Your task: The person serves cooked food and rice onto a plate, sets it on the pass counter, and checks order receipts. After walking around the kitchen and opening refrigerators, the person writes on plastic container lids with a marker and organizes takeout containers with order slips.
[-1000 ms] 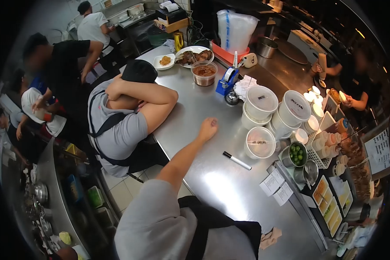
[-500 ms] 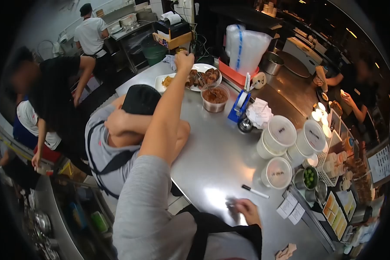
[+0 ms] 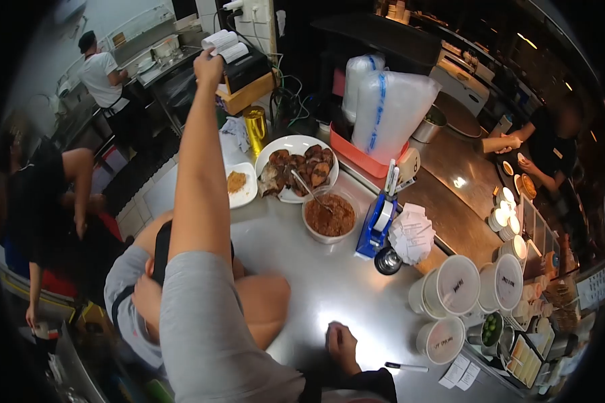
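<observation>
My left hand (image 3: 209, 69) is stretched far forward at the receipt printer (image 3: 247, 70), its fingers closed at the curl of white receipt paper (image 3: 220, 41). A gold can (image 3: 255, 130) stands by the printer. Low over the steel table, near its front, my right hand (image 3: 343, 347) has its fingers curled together; whether anything is inside is hidden. To its right lies a capped marker (image 3: 407, 367). Ahead on the table are a plate (image 3: 265, 149) of browned meat, a tub of chunky red-brown sauce (image 3: 330, 215) with a spoon in it, and a small white dish (image 3: 247, 195) with tan crumbs.
A co-worker in grey bends at the table's left edge, beside my left arm. A blue tape dispenser (image 3: 376, 225), crumpled receipts (image 3: 411, 233) and lidded tubs (image 3: 458, 285) line the right side. Plastic bags (image 3: 396, 111) fill a red tray (image 3: 356, 149). Other people work left and right.
My left hand has moved forward and left, from near the gold can to the printer's paper. My right hand has shifted slightly left, away from the marker. The view has turned.
</observation>
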Demonstrator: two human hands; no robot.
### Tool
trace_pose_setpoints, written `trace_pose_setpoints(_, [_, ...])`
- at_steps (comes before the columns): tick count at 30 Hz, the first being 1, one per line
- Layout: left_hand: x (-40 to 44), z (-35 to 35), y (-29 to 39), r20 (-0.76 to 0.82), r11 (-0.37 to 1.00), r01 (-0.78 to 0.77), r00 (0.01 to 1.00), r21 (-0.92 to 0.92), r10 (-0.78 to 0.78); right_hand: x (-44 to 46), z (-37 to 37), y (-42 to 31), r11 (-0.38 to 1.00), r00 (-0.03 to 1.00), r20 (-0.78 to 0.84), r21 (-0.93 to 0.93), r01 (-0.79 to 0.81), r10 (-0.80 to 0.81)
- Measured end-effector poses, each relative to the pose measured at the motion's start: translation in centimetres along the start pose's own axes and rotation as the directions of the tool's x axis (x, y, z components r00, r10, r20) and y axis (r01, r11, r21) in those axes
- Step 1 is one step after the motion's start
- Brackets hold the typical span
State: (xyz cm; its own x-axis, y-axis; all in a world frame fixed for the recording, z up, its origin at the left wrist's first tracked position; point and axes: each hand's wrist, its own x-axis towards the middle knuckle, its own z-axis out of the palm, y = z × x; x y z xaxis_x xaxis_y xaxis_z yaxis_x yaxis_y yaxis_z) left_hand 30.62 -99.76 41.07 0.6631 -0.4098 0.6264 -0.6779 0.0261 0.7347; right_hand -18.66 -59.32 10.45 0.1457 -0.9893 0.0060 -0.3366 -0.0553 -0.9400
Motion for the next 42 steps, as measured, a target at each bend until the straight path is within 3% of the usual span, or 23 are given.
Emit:
trace_pose_setpoints(1, [4.1,2.2,-5.0,0.050,0.994,-0.070,0.996,-0.086,0.074,0.0,0.2,1.2,0.999,0.999,-0.011,-0.041,0.035,-0.035])
trace_pose_setpoints(2, [3.7,1.7,-3.8,0.030,0.995,-0.050,0.998,-0.085,0.053,0.3,0.3,1.3,0.999,0.999,-0.017,-0.037,0.037,-0.038])
trace_pose_setpoints(4, [6.2,2.3,-5.4,0.211,0.988,0.059,0.977,-0.141,-0.028,0.0,0.0,0.3,0.996,1.000,-0.015,-0.093,-0.001,-0.001])
trace_pose_setpoints(5, [6.8,2.6,-5.9,0.233,0.988,-0.009,0.971,-0.155,0.046,-0.1,0.0,0.7,0.997,1.000,-0.022,-0.082,0.007,-0.009])
trace_pose_setpoints(6, [8.1,3.5,-6.9,0.261,0.980,0.027,0.965,-0.199,0.027,-0.4,0.1,1.4,0.997,0.999,-0.039,-0.076,0.014,-0.017])
trace_pose_setpoints(11, [8.4,5.1,-7.2,0.307,0.987,0.086,0.951,-0.134,-0.042,0.3,0.0,-0.4,0.999,0.998,-0.033,0.005,-0.050,0.050])
trace_pose_setpoints(14, [6.3,5.4,-4.5,0.334,0.980,0.184,0.931,-0.079,-0.148,0.5,-0.2,-0.4,0.996,1.000,-0.007,-0.087,0.015,-0.015])
trace_pose_setpoints(15, [6.1,5.8,-4.4,0.315,0.989,0.091,0.948,-0.119,-0.050,0.4,-0.2,-0.1,0.996,1.000,-0.005,-0.094,0.003,-0.004])
trace_pose_setpoints(16, [6.5,6.4,-5.1,0.321,0.988,0.102,0.945,-0.115,-0.060,0.4,0.0,0.3,0.996,1.000,-0.002,-0.085,0.016,-0.017])
trace_pose_setpoints(18, [7.2,7.3,-5.9,0.284,1.000,-0.006,0.959,0.004,0.004,0.1,-0.1,0.0,0.996,1.000,0.004,-0.082,0.020,-0.020])
trace_pose_setpoints(20, [7.2,7.6,-6.3,0.273,0.996,-0.020,0.961,-0.086,0.042,0.5,-0.2,-1.0,0.994,1.000,0.013,-0.108,0.001,0.000])
trace_pose_setpoints(22, [6.3,7.0,-5.0,0.216,0.990,-0.100,0.973,0.095,0.077,0.8,-0.2,-1.5,0.991,1.000,0.015,-0.132,0.003,-0.001])
trace_pose_setpoints(25, [4.8,6.3,-3.5,0.121,0.967,-0.118,0.988,0.225,0.092,1.0,0.3,-1.6,0.985,0.999,-0.013,-0.168,0.033,-0.036])
trace_pose_setpoints(29, [2.6,5.7,-1.2,0.032,0.946,-0.165,0.986,0.278,0.163,1.2,-0.1,-3.2,0.986,1.000,-0.022,-0.165,0.001,-0.005])
trace_pose_setpoints(31, [1.6,5.7,0.3,-0.123,0.914,-0.380,0.910,0.141,0.397,1.0,-0.2,-3.5,0.982,0.999,-0.010,-0.181,-0.050,0.049])
trace_pose_setpoints(32, [1.0,5.6,1.3,-0.121,0.912,-0.387,0.907,0.136,0.403,1.0,-0.3,-3.5,0.975,0.995,0.010,-0.200,-0.096,0.100])
trace_pose_setpoints(33, [0.0,5.4,2.9,-0.139,0.882,-0.458,0.872,0.108,0.470,1.1,-0.3,-3.4,0.975,1.000,-0.022,-0.223,0.013,-0.018])
trace_pose_setpoints(35, [-2.3,4.8,6.9,-0.169,0.775,-0.624,0.756,0.105,0.632,0.9,-0.4,-3.6,0.982,1.000,-0.026,-0.188,-0.019,0.014])
trace_pose_setpoints(36, [-4.2,4.0,9.5,-0.131,0.772,-0.635,0.763,0.033,0.633,0.7,-0.4,-3.5,0.985,0.998,-0.020,-0.161,-0.055,0.052])
trace_pose_setpoints(38, [-7.9,2.5,14.3,-0.146,0.638,-0.761,0.648,-0.116,0.747,0.3,-0.5,-2.9,0.994,0.999,-0.023,-0.098,-0.050,0.048])
trace_pose_setpoints(42, [-19.3,-1.8,23.2,0.003,0.474,-0.776,0.520,-0.416,0.854,1.3,-3.2,-3.6,0.987,0.994,0.071,0.138,-0.088,0.079])
